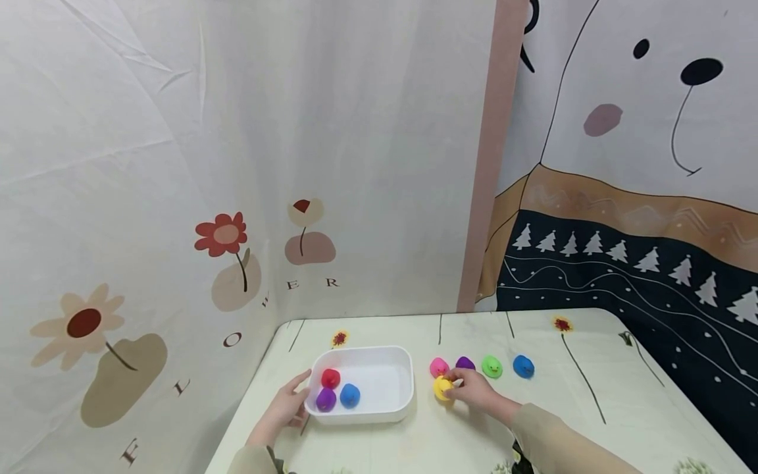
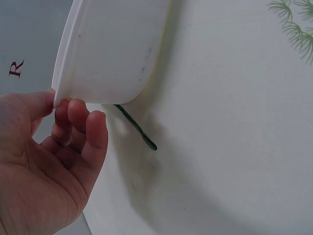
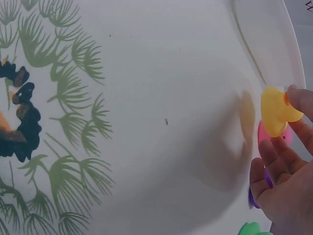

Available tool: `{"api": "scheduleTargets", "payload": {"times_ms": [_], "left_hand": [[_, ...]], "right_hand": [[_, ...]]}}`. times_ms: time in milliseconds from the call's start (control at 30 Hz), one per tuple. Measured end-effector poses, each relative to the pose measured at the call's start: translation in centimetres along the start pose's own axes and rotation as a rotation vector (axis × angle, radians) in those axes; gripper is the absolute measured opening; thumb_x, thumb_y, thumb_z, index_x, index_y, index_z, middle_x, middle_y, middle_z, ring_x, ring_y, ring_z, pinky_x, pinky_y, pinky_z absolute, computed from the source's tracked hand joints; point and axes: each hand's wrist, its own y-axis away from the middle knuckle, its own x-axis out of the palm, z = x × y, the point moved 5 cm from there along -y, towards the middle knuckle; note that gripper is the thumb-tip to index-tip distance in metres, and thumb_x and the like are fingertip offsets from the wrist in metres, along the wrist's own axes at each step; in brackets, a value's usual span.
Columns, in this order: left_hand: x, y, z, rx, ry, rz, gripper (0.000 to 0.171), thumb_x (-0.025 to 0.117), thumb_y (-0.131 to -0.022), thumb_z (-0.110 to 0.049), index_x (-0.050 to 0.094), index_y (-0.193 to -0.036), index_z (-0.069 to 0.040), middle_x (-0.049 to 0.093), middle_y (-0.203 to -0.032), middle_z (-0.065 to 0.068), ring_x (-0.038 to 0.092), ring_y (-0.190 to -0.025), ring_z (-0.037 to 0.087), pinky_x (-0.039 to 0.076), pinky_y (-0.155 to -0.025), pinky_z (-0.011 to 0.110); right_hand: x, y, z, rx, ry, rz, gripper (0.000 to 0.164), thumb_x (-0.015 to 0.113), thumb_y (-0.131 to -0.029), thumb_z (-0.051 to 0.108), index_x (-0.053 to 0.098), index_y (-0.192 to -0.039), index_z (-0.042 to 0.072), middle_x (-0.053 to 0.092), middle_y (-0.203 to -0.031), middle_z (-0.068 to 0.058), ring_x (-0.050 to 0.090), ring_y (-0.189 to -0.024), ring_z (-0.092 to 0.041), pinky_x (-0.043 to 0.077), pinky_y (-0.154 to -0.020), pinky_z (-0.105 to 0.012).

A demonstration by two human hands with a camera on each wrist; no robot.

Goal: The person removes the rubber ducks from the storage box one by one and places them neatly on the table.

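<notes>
My left hand (image 1: 287,403) pinches the left rim of a white plastic tub (image 1: 385,375), thumb on the outer edge and fingers curled under the lip in the left wrist view. Inside the tub sit a red toy duck (image 1: 330,378), a purple one and a blue toy duck (image 1: 350,395). To the tub's right, my right hand (image 1: 476,390) holds a yellow rubber duck (image 3: 275,111) between thumb and fingers. Just behind it are a pink duck (image 1: 438,367) and a purple duck (image 1: 465,363), which the hand partly covers.
Further right on the table stand a green duck (image 1: 491,367) and a blue duck (image 1: 524,367), in a loose row with the pink and purple ones. A flower-printed cloth (image 1: 426,441) covers the table. Printed curtains (image 1: 379,164) hang behind and to the left.
</notes>
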Motion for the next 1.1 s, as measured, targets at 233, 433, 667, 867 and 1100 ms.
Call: {"api": "scheduleTargets", "payload": {"times_ms": [233, 433, 667, 867, 1100], "left_hand": [[0.0, 0.0, 0.1, 0.002, 0.009, -0.001, 0.051, 0.049, -0.101, -0.016, 0.034, -0.150, -0.010, 0.051, -0.066, 0.007, 0.053, -0.056, 0.018, 0.053, -0.053, 0.035], [0.0, 0.0, 0.1, 0.001, 0.013, 0.000, 0.051, 0.049, -0.101, -0.017, 0.035, -0.150, -0.011, 0.052, -0.067, 0.007, 0.053, -0.057, 0.018, 0.053, -0.053, 0.035], [0.1, -0.1, 0.2, 0.004, 0.018, 0.002, 0.051, 0.049, -0.101, -0.018, 0.035, -0.150, -0.011, 0.052, -0.067, 0.007, 0.053, -0.056, 0.018, 0.053, -0.053, 0.034], [0.0, 0.0, 0.1, 0.005, 0.034, -0.001, 0.051, 0.049, -0.101, -0.018, 0.035, -0.150, -0.011, 0.052, -0.067, 0.007, 0.053, -0.056, 0.018, 0.053, -0.052, 0.035], [0.0, 0.2, -0.1, 0.001, 0.030, -0.011, 0.051, 0.050, -0.101, -0.019, 0.036, -0.150, -0.011, 0.051, -0.067, 0.008, 0.052, -0.056, 0.018, 0.053, -0.052, 0.035]], "right_hand": [[0.5, 0.2, -0.5, -0.010, 0.000, 0.007, 0.025, 0.079, -0.078, 0.008, 0.068, -0.100, 0.004, 0.063, -0.098, -0.004, 0.057, -0.081, -0.019, 0.054, -0.069, -0.031], [0.8, 0.1, -1.1, 0.010, -0.014, 0.025, 0.028, 0.079, -0.078, 0.009, 0.068, -0.102, 0.003, 0.062, -0.095, -0.003, 0.057, -0.082, -0.019, 0.054, -0.072, -0.032], [1.1, -0.1, -1.6, 0.008, -0.016, 0.034, 0.027, 0.079, -0.077, 0.009, 0.068, -0.101, 0.005, 0.062, -0.093, -0.001, 0.056, -0.083, -0.018, 0.053, -0.072, -0.032], [1.0, 0.0, -1.5, 0.001, -0.018, 0.049, 0.027, 0.079, -0.078, 0.010, 0.068, -0.102, 0.004, 0.061, -0.093, -0.002, 0.056, -0.084, -0.018, 0.053, -0.073, -0.033], [0.9, 0.3, -1.2, 0.011, -0.010, 0.045, 0.027, 0.079, -0.078, 0.010, 0.068, -0.102, 0.003, 0.061, -0.093, -0.002, 0.057, -0.084, -0.018, 0.054, -0.074, -0.034]]}}
